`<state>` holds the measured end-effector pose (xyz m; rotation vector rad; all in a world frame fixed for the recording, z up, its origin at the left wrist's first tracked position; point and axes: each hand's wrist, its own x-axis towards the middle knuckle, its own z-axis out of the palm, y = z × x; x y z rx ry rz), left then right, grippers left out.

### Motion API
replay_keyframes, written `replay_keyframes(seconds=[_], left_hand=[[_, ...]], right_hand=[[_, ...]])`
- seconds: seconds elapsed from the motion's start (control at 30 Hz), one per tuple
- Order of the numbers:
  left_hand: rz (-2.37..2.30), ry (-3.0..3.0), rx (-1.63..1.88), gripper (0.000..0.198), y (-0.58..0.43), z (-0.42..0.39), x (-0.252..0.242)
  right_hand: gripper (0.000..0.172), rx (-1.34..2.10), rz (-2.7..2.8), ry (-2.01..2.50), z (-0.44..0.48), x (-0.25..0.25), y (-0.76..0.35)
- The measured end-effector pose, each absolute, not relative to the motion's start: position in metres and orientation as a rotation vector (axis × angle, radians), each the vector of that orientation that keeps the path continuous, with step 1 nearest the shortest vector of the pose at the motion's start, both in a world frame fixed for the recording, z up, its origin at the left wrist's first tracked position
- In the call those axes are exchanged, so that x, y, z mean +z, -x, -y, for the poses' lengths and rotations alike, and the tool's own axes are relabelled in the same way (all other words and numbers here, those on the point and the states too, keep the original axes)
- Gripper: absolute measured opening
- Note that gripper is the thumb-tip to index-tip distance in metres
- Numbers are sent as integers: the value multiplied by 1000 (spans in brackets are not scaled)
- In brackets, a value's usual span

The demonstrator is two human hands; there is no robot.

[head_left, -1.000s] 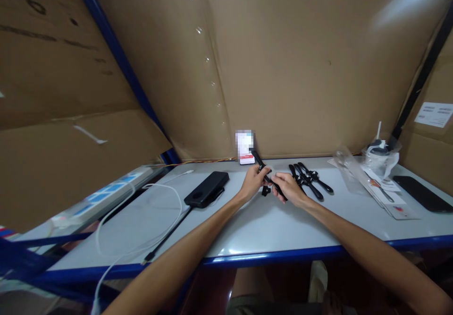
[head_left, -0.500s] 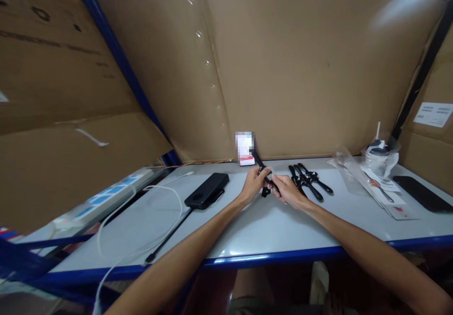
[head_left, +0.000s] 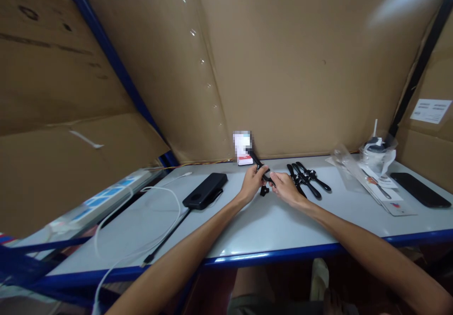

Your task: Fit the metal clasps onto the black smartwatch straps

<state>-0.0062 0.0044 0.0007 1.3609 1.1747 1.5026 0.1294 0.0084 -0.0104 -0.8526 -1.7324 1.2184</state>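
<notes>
A black spokeshave (head_left: pixel 255 158) with long handles is held between my two hands, slanting up and away toward the back of the table. My left hand (head_left: pixel 252 182) is closed around its middle, thumb on top. Fingers of my right hand (head_left: pixel 286 187) pinch the nearer end and hide part of it. Below the hands, a small black part (head_left: pixel 264 191) lies on the table. Just to the right rest several more black spokeshaves (head_left: pixel 307 180), side by side and partly overlapping.
Behind the hands a phone (head_left: pixel 243 148) with a lit screen leans on the cardboard wall (head_left: pixel 300 69). A black power bank (head_left: pixel 206 191), white cables and a power strip (head_left: pixel 106 199) lie left. Plastic-wrapped packets (head_left: pixel 382 192), a wrapped cup (head_left: pixel 375 152) and a dark phone (head_left: pixel 420 190) sit right.
The view has shifted slightly. Both hands keep hold of the spokeshave, and the right fingers have shifted a little on its nearer end.
</notes>
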Motion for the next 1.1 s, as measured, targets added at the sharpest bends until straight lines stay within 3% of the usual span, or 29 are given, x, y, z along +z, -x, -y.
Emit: replay_keyframes(seconds=[0.27,0.33,0.5,0.6,0.83,1.1], left_hand=[[-1159,-1580,1354,52,21,-7,11],[-1371,-1790,1314,47,36,-10,14],[-1895,-2224,423,36,64,-12,11],[-1930,-2212,232,37,62,-10,7],[-1656,-2164,450,14,41,-14,0],[-1530,-2134,724,35,35,-15,-2]], right_hand=[[49,957,1745,951,-16,-8,-135],[49,889,1692,1015,-23,-7,-140],[46,787,1620,1092,-38,-3,-151],[44,752,1628,1119,-41,-2,-154],[44,658,1730,1190,-40,-2,-152],[47,606,1790,1232,-41,-4,-153]])
